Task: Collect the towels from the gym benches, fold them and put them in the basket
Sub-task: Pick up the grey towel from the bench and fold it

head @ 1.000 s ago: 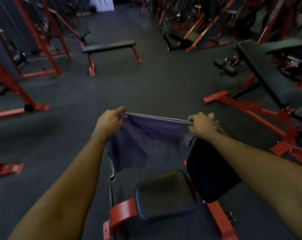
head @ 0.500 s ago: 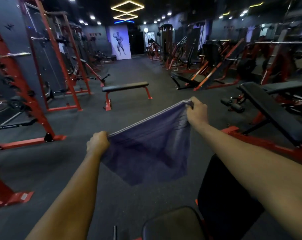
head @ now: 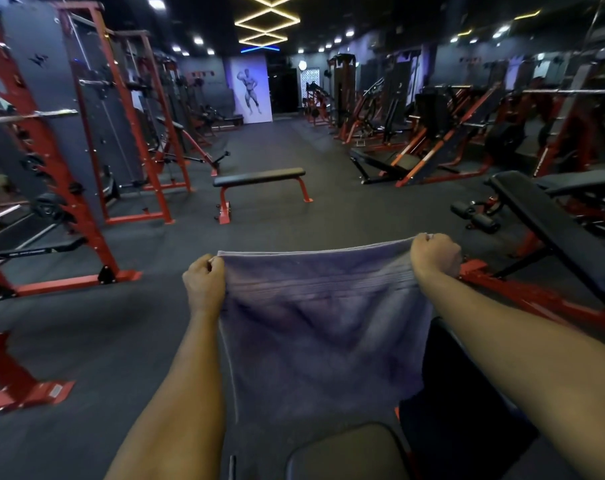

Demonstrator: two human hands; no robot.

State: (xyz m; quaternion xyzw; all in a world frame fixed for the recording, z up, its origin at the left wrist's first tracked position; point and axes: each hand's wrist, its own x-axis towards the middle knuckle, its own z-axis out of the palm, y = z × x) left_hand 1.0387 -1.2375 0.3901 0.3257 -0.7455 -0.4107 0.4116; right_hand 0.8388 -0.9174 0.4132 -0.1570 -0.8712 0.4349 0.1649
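A purple towel (head: 325,337) hangs spread out in front of me, held up by its top edge. My left hand (head: 204,282) grips the top left corner and my right hand (head: 432,258) grips the top right corner. The towel's lower part drops down over the black padded bench (head: 464,417) right below me. No basket is in view.
A flat black bench with red legs (head: 259,178) stands ahead on the dark floor. An inclined black bench (head: 550,230) on a red frame is at the right. Red racks (head: 96,157) line the left side, more machines the right.
My view has lifted from the bench to the room. The towel, bunched and slanted before, is now stretched level and wide between both hands.
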